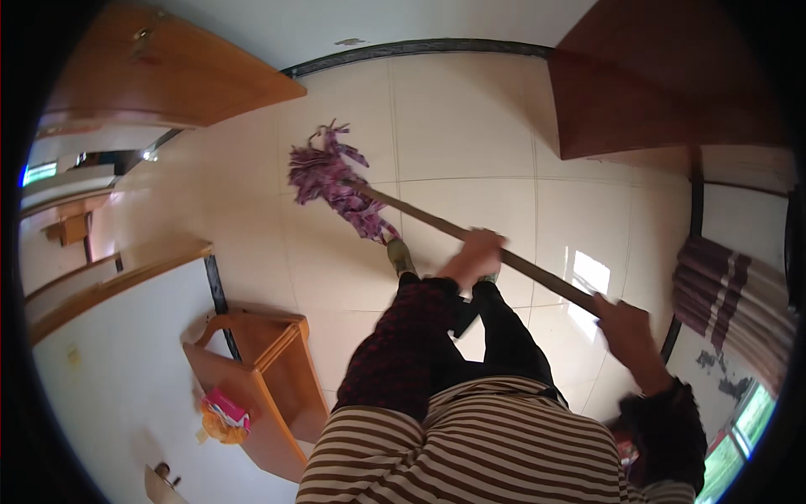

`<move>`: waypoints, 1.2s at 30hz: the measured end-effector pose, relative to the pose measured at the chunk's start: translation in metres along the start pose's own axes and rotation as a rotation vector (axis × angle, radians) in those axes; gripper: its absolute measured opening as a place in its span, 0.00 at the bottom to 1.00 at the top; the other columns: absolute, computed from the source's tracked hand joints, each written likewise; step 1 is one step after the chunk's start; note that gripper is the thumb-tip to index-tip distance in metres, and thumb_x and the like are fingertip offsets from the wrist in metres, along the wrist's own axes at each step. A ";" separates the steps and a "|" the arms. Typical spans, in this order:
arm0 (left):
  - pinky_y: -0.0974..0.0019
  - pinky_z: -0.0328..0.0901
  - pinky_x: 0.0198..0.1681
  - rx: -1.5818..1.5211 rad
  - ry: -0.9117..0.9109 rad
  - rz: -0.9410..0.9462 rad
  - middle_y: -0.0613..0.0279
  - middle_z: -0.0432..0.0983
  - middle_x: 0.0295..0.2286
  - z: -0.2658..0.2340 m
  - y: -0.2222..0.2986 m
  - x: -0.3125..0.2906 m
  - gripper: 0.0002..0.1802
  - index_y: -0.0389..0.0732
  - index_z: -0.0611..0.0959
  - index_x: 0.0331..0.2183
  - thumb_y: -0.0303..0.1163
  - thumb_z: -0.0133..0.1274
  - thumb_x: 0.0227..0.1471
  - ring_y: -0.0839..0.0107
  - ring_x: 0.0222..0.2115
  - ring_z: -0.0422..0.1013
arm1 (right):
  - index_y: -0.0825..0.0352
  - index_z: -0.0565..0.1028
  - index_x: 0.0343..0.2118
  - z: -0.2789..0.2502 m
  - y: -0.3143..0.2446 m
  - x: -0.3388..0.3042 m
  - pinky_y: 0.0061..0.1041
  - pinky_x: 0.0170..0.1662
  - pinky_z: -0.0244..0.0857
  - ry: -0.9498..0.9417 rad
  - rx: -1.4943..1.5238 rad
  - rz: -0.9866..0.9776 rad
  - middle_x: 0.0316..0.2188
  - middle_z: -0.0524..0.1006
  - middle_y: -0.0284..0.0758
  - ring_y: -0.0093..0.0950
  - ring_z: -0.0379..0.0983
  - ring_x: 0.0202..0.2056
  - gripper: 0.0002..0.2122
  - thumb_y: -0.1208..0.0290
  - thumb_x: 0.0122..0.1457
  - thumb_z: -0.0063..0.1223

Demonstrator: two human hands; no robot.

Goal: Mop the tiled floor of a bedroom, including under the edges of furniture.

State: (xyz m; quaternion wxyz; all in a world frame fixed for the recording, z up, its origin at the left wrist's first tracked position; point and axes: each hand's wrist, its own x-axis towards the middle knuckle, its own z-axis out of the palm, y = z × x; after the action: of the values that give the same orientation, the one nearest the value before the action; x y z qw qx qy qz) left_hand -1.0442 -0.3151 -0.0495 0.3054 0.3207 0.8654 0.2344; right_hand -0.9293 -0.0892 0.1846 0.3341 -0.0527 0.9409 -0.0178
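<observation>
A mop with a long wooden handle and a head of purple-pink cloth strips (340, 185) slants across the view. Its head lies on the tiled floor ahead and to the left of my feet. Around the middle of the handle my left hand (477, 254) is closed, slightly blurred. Higher up, close to the handle's upper end on the right, my right hand (628, 334) grips the same shaft. Some strips reach almost to my left shoe (400, 255).
An open wooden door (168, 71) is at the far left, beside a doorway. A dark red-brown wooden piece (663, 92) stands far right. Near left is a wooden cabinet (243, 412) with a pink and orange package (225, 417). A striped curtain (730, 290) hangs at right.
</observation>
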 end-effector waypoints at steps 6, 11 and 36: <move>0.53 0.64 0.36 -0.219 -0.145 0.293 0.55 0.76 0.27 0.029 0.173 0.046 0.09 0.43 0.79 0.27 0.28 0.50 0.35 0.54 0.33 0.72 | 0.61 0.67 0.47 -0.049 0.098 -0.133 0.39 0.32 0.58 0.052 -0.042 0.138 0.25 0.71 0.37 0.39 0.68 0.29 0.26 0.70 0.41 0.59; 0.55 0.65 0.34 -0.357 -0.200 0.349 0.58 0.76 0.24 0.028 0.215 0.061 0.07 0.45 0.80 0.22 0.36 0.53 0.37 0.57 0.33 0.73 | 0.64 0.67 0.47 -0.053 0.125 -0.167 0.40 0.32 0.57 0.134 -0.239 0.104 0.27 0.71 0.40 0.41 0.68 0.29 0.26 0.72 0.41 0.59; 0.49 0.57 0.43 0.064 0.471 -0.351 0.62 0.72 0.29 -0.070 -0.267 -0.177 0.11 0.47 0.78 0.26 0.32 0.56 0.31 0.59 0.39 0.67 | 0.64 0.60 0.51 -0.065 -0.302 0.152 0.37 0.29 0.66 -0.147 0.044 -0.301 0.25 0.73 0.40 0.38 0.72 0.28 0.25 0.71 0.49 0.52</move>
State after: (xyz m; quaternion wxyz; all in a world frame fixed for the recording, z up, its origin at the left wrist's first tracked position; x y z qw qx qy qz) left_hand -1.0937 -0.6356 -0.0940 0.1217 0.1126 0.9617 0.2185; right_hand -1.0614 -0.4066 0.1608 0.3966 -0.1869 0.8948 -0.0844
